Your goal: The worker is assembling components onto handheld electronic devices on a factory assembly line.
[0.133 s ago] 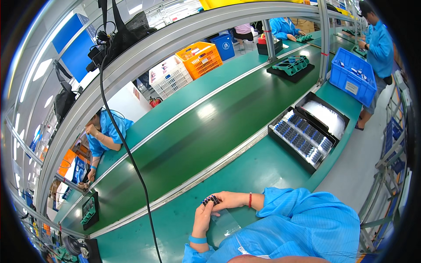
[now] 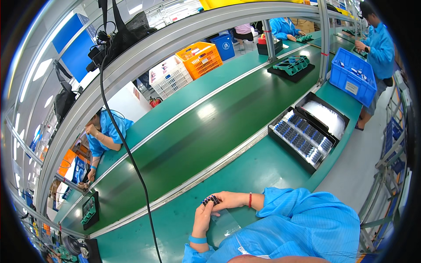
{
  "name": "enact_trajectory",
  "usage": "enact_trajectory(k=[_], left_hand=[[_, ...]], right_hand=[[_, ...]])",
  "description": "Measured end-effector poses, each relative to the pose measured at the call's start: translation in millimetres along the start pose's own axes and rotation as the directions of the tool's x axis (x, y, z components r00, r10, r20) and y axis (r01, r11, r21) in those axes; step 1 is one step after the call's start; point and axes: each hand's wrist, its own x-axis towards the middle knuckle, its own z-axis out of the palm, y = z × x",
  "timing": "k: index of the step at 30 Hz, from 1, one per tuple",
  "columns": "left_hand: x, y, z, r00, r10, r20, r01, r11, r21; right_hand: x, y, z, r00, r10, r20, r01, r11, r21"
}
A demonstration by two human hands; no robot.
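Green worktop (image 2: 263,168) edges a darker belt (image 2: 175,162); at six o'clock in the view, a small dark strip (image 2: 210,200) sits between the person's hands. Left hand (image 2: 202,218) and right hand (image 2: 227,200) both pinch it with bent fingers, probably to steady it. Clear film (image 2: 226,224) lies at five o'clock from it. At two o'clock, a black tray (image 2: 290,150) keeps similar pieces in rows, seemingly for easy reach.
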Motion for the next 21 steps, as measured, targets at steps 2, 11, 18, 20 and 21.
enact_trajectory(k=[2, 11, 18, 20, 21], left_hand=[[0.3, -0.6, -0.1, 1.0, 0.003, 0.001, -0.003, 1.0, -0.001], [-0.2, -0.6, 0.1, 1.0, 0.007, -0.004, -0.007, 1.0, 0.003], [0.0, -0.4, 0.0, 1.0, 0.006, 0.001, -0.006, 1.0, -0.002], [-0.6, 1.7, 1.1, 1.0, 0.007, 0.004, -0.007, 1.0, -0.004], [-0.8, 2.4, 1.4, 1.0, 0.008, 0.006, -0.008, 1.0, -0.006]], right_hand=[[0.3, 1.0, 0.0, 1.0, -0.004, -0.001, 0.004, 1.0, 0.002], [-2.2, -5.4, 5.9, 0.996, -0.072, -0.062, 0.072, 0.997, -0.006], [-2.2, -5.8, 6.4, 0.995, -0.075, -0.064, 0.075, 0.997, -0.006], [-1.3, -4.1, 5.9, 0.995, -0.078, -0.058, 0.078, 0.997, 0.005], [-0.9, -3.1, 5.7, 0.995, -0.085, -0.055, 0.086, 0.996, 0.01]])
